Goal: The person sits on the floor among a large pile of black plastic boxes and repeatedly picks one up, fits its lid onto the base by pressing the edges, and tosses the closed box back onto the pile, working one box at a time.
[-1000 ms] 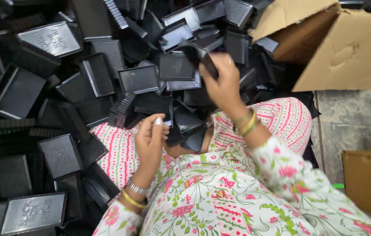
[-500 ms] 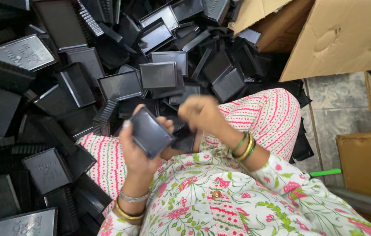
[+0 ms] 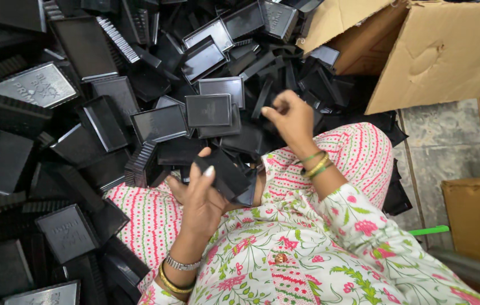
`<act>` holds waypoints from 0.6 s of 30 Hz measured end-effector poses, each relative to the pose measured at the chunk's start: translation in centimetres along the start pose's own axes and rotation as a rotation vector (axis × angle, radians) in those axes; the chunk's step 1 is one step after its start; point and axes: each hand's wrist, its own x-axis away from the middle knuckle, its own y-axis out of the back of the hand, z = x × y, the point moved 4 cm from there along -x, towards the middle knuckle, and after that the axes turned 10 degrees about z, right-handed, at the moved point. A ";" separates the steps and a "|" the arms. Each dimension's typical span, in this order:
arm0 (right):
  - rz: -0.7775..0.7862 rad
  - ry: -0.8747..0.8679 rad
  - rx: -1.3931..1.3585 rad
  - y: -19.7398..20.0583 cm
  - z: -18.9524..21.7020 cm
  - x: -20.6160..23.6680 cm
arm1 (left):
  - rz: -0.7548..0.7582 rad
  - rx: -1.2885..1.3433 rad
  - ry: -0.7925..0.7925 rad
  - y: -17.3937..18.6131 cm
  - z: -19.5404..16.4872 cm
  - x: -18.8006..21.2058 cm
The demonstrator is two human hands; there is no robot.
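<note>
One black plastic tray piece (image 3: 226, 172), flat and roughly square, sits in the left hand (image 3: 200, 200), just above the lap; fingers curl round its lower edge, thumb pressed on its near face, so the grasp is firm. Right hand (image 3: 288, 116) is raised over the pile, apart from the left, fingers pinched together at the tip on a thin black strip (image 3: 267, 96) standing nearly upright; how much of the strip is gripped cannot be told. Both wrists carry bangles. Lap is covered by pink-dotted trousers (image 3: 149, 220) and a floral tunic (image 3: 308, 254). Beyond the knees lies a dense heap of black trays and lids (image 3: 161, 121), overlapping at all angles, some face up with raised rims, some ribbed edges showing. One lid with pale embossed lettering (image 3: 36, 85) rests at far left. An open cardboard box (image 3: 443, 51) lies on its side at upper right, touching the heap. Tiled floor (image 3: 449, 152) shows below it, with a green stick (image 3: 429, 230) nearby.
</note>
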 end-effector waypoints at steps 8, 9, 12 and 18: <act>0.598 -0.040 -1.162 2.1 5.3 6.1 | 0.025 0.000 0.079 -0.7 0.4 -0.4; 0.673 -0.068 -1.172 1.6 6.2 6.8 | 0.081 0.065 0.055 -1.1 0.4 -0.4; 0.723 -0.106 -0.887 0.5 7.7 8.4 | 0.139 0.118 -0.024 -1.6 0.1 -0.3; 0.802 -0.199 -0.877 -0.6 7.1 10.3 | 0.139 -0.091 0.023 -0.9 0.7 0.5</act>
